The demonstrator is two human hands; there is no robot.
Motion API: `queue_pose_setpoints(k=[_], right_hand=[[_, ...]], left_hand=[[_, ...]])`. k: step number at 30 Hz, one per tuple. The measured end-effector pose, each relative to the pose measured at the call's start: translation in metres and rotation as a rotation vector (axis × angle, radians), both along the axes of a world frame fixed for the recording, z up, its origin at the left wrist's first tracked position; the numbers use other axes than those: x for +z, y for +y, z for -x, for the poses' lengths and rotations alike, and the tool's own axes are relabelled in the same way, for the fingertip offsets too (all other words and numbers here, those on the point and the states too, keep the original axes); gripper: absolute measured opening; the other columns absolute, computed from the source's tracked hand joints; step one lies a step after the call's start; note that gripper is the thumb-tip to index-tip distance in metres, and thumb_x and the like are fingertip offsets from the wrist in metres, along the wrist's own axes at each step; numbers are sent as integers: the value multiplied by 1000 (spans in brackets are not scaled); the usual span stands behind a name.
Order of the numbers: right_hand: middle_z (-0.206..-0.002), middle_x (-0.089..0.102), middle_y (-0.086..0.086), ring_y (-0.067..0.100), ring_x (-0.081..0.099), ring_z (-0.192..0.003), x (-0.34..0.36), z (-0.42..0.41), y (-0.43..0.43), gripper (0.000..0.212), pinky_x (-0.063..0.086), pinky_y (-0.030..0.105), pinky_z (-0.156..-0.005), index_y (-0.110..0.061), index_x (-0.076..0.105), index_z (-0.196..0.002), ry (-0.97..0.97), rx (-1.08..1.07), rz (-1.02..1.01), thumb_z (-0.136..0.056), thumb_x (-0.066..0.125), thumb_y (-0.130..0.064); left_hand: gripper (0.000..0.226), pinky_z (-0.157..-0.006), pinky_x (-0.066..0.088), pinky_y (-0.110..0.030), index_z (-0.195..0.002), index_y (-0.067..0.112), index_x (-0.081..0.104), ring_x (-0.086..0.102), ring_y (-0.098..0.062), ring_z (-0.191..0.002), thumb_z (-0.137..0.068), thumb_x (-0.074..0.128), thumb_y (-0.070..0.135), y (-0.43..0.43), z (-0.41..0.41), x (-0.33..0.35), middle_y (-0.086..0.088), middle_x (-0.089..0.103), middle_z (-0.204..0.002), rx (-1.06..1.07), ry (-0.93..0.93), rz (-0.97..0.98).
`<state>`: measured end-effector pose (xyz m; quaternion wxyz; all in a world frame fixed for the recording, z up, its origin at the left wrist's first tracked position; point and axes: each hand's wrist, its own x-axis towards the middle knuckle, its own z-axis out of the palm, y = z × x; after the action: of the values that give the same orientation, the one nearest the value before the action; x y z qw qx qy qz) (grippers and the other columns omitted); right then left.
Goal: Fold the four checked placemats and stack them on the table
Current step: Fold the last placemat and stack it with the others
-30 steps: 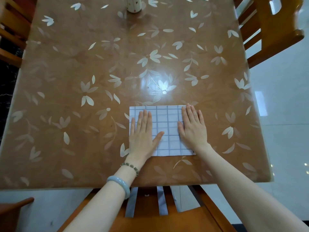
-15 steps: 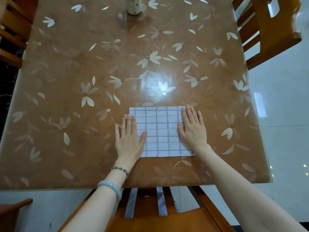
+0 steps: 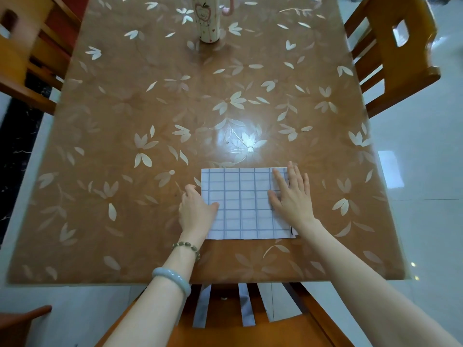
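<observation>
A checked placemat (image 3: pixel 244 204) lies on the table (image 3: pixel 125 121), lower centre of the frame. The right hand (image 3: pixel 292 196) presses flat on its right side, fingers straight. The left hand (image 3: pixel 195 209) pinches its left edge, thumb on top.

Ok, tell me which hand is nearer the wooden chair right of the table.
Right. The right hand lies flat on the right end of the checked placemat, toward that wooden chair; the left hand grips the placemat's left edge, farther off.
</observation>
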<state>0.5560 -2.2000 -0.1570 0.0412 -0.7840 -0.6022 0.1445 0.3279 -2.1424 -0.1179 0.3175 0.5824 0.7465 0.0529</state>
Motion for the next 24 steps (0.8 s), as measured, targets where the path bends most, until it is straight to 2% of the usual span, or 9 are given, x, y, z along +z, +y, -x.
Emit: queue_pose_setpoints(k=[2,4,6,8,12,15,18,21,24], right_hand=[[-154,22,21,36,18,-143,7,0,3,63,8,53,-115,-19,37,-144,-23,-19,-41,-87,41,-47],[-141,40,25,43,40,-129,15,7,7,56,28,57,-108,-14,52,-131,-13,0,-137,-79,65,-28],[-116,54,20,37,56,-99,23,22,8,45,51,51,-82,-10,62,-116,94,28,-233,-72,72,-11],[-104,50,9,27,54,-85,29,42,7,39,51,39,-66,-12,63,-118,270,50,-151,-79,68,-11],[-101,38,-2,16,45,-78,23,53,3,52,47,30,-63,-27,47,-136,319,34,90,-86,60,-24],[-103,36,-1,17,46,-81,27,51,8,65,46,29,-65,-32,37,-142,358,41,191,-82,63,-28],[-106,36,0,18,46,-89,31,48,12,79,47,29,-75,-34,30,-144,408,35,274,-76,69,-27],[-108,34,2,19,45,-93,33,47,15,91,47,30,-79,-35,23,-146,427,45,322,-72,73,-26],[-108,32,1,19,42,-94,35,47,17,102,49,33,-82,-36,16,-148,409,69,355,-67,78,-27]], left_hand=[[57,-71,50,-36,-116,11,42,62,-30,-99,-76,78,31,2,0,-1,-8,64,-108,9,6,35],[48,-68,49,-34,-109,13,45,62,-29,-95,-77,76,33,3,0,-2,-6,66,-103,10,20,66],[38,-66,48,-32,-102,15,49,63,-26,-91,-80,72,35,2,-1,-3,-3,67,-99,-19,42,82],[29,-62,46,-30,-97,16,52,62,-23,-85,-83,68,35,1,-1,-3,-1,67,-95,-51,50,83],[22,-60,44,-30,-95,17,53,61,-22,-81,-85,64,34,-2,1,-3,1,67,-93,-71,-16,72],[21,-63,49,-32,-104,17,53,62,-19,-87,-88,62,27,-6,6,5,2,66,-102,-58,-209,97],[40,-67,51,-27,-120,20,47,61,-15,-94,-85,65,13,-15,11,18,6,61,-108,-79,-367,168],[59,-65,49,-22,-133,24,39,60,-11,-97,-83,63,5,-23,14,31,13,55,-111,-128,-430,212],[68,-63,48,-17,-141,25,33,59,-4,-90,-84,62,3,-27,10,45,11,52,-120,-158,-459,188]])
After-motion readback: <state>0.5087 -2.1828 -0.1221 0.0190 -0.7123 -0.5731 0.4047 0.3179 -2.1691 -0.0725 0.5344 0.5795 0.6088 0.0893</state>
